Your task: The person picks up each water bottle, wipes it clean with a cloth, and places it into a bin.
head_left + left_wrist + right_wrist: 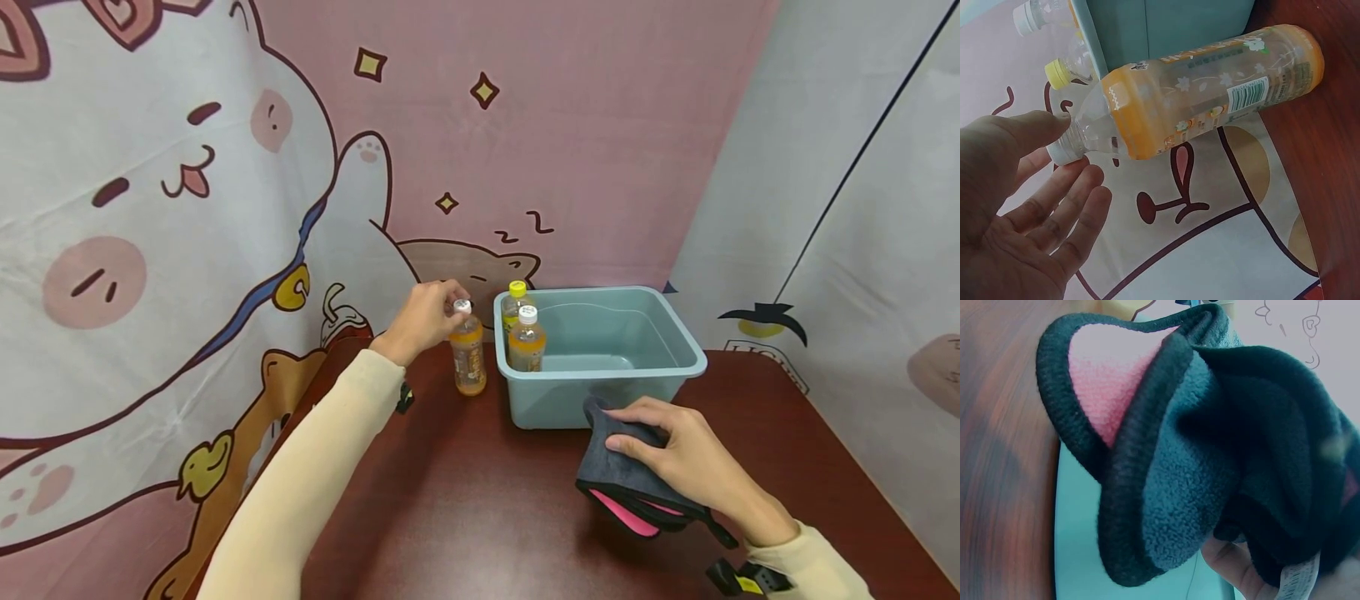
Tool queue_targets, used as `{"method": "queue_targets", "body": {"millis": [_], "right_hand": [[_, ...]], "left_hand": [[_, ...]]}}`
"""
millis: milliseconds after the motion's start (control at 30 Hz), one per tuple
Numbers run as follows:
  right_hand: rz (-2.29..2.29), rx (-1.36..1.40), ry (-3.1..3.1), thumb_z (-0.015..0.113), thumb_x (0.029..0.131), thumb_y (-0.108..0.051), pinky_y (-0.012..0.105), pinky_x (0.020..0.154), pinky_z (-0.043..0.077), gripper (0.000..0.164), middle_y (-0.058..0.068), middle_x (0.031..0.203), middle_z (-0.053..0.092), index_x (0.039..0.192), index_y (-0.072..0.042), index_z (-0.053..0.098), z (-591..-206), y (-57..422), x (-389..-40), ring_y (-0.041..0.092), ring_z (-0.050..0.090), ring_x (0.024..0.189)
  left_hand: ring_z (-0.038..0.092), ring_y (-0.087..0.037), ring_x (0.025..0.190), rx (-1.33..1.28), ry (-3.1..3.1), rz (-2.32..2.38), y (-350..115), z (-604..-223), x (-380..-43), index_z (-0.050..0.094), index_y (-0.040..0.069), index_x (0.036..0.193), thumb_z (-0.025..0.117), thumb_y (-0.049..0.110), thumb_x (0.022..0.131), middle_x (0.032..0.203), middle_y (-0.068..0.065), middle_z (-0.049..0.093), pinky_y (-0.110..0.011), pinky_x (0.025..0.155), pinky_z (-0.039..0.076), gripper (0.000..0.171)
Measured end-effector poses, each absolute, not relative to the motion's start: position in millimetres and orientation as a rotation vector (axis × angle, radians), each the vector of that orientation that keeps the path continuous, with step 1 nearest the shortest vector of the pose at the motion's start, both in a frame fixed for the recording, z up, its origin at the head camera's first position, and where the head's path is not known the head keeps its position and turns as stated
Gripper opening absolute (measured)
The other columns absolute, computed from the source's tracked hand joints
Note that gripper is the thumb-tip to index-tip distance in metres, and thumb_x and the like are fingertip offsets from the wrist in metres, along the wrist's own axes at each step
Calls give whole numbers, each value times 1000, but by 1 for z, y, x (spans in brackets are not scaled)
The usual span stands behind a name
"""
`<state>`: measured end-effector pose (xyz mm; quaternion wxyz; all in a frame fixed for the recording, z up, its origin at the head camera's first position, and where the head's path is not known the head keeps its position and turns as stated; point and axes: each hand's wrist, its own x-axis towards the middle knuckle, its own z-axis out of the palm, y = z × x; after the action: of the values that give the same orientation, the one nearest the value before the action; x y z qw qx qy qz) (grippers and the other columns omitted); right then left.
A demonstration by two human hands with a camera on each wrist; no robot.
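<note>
My left hand [429,318] pinches the white cap of a clear plastic bottle [469,358] with an orange-banded label, which stands upright on the table left of the tub. In the left wrist view the thumb and fingertips meet around the cap of that bottle [1191,94]. My right hand [686,446] grips a folded dark grey cloth [626,467] with black edging and a pink inner side, held in front of the tub. The cloth [1179,481] fills much of the right wrist view, hiding most of the fingers there.
A light blue plastic tub [592,404] stands on the dark red-brown table [450,517]. Inside its left end are a white-capped bottle [527,346] and a yellow-capped bottle [516,304]. A cartoon-printed curtain [585,142] hangs behind the table and along its left.
</note>
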<state>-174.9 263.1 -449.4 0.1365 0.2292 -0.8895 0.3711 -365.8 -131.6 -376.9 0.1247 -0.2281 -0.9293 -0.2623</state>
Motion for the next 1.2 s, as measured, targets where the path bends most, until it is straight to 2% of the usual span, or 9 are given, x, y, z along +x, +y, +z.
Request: {"method": "queue_targets", "body": {"millis": [433, 600, 867, 1200], "right_hand": [[1087, 673, -2573, 96, 99, -23, 22, 65, 53, 35, -14, 111, 81, 133, -29, 88, -451, 263, -176, 3, 67, 90], [1088, 678, -2569, 96, 99, -22, 22, 64, 53, 35, -14, 111, 81, 133, -29, 88, -451, 263, -176, 2, 67, 89], [1093, 685, -2571, 96, 99, -23, 22, 63, 52, 35, -14, 111, 81, 133, -29, 87, -451, 263, -176, 2, 66, 88], [1102, 680, -2577, 95, 100, -23, 22, 63, 52, 34, -14, 111, 81, 132, -29, 88, -454, 263, -175, 2, 66, 89]], "left_hand": [[78, -31, 106, -672, -2638, -747, -135, -363, -359, 81, 5, 130, 82, 12, 108, 115, -16, 80, -44, 92, 70, 23], [79, -34, 103, -687, -2516, -763, -133, -346, -354, 82, 4, 125, 81, 11, 105, 111, -17, 77, -43, 89, 70, 22], [77, -31, 93, -728, -2214, -808, -121, -308, -339, 82, 2, 121, 82, 13, 103, 106, -17, 75, -40, 84, 68, 21], [72, -26, 90, -803, -2018, -902, -86, -268, -322, 82, 6, 124, 80, 15, 106, 107, -14, 71, -40, 83, 68, 20]]}}
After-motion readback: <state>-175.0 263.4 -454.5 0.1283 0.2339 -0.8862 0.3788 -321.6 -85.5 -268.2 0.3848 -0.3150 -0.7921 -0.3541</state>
